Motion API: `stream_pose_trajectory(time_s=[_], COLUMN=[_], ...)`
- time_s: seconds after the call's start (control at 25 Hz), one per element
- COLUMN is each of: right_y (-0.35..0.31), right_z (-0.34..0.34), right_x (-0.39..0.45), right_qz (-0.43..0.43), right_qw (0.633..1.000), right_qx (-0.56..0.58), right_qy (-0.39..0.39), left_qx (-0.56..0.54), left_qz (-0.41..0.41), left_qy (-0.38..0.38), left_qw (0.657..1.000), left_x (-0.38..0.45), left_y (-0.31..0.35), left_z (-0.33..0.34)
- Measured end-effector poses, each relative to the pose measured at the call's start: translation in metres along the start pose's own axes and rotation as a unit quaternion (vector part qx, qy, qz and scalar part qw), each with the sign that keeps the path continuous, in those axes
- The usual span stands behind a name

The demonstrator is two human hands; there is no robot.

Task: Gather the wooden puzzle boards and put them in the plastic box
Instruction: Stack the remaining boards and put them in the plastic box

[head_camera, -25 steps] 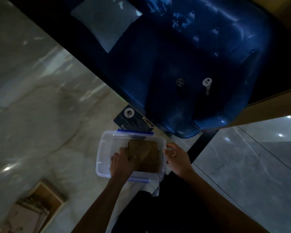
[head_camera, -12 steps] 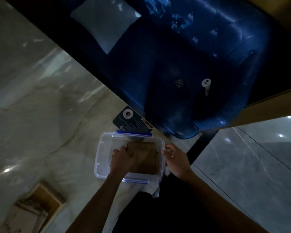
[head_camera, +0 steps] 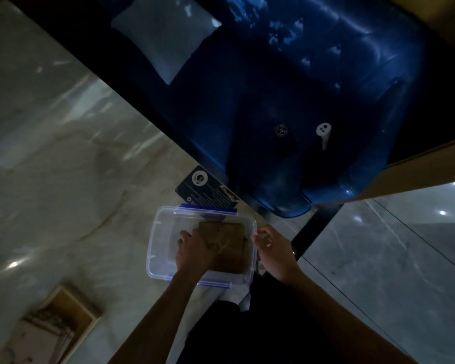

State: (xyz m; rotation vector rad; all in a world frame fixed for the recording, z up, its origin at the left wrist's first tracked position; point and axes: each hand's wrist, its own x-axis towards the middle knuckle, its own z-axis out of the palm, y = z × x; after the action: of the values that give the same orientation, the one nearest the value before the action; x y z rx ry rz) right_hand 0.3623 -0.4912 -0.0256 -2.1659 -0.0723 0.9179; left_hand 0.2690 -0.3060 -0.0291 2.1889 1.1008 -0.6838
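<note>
Dim marble floor (head_camera: 63, 158) | left hand (head_camera: 195, 252) fingers pressing puzzle boards (head_camera: 226, 245) inside plastic box (head_camera: 158, 248) | right hand (head_camera: 273, 248) pinching rim, I judge.

We see a pale marble tabletop (head_camera: 63, 166) with grey veining and small light glints. On it, near our edge, sits the clear plastic box (head_camera: 159, 248) with blue clips. Just beyond the box lies a dark printed card (head_camera: 205, 191), touching its far rim. Toward the near left corner rests a wooden frame (head_camera: 71, 311), well apart from the box.
</note>
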Motion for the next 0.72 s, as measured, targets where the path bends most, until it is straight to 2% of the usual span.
stream_pose_trajectory(time_s=[0.2,0.48,0.64,0.72], right_y=[-0.004,-0.002,-0.006,-0.01], right_z=[-0.002,-0.009,-0.007,-0.005], right_x=[0.0,0.009,0.006,0.003], right_qz=[0.005,0.009,0.001,-0.034], right_qw=[1.0,0.999,0.997,0.994], right_qx=[0.006,-0.038,-0.067,-0.102], right_qy=[-0.003,-0.038,-0.04,-0.038], left_qx=[-0.074,-0.046,-0.067,-0.075], left_qz=[-0.05,-0.039,-0.066,-0.086], left_qy=[0.015,0.022,0.023,0.019], left_qw=[0.996,0.998,0.995,0.993], left_x=[0.003,0.003,0.004,0.003], left_y=[0.004,0.008,0.012,0.015], left_z=[0.004,0.008,0.007,0.006])
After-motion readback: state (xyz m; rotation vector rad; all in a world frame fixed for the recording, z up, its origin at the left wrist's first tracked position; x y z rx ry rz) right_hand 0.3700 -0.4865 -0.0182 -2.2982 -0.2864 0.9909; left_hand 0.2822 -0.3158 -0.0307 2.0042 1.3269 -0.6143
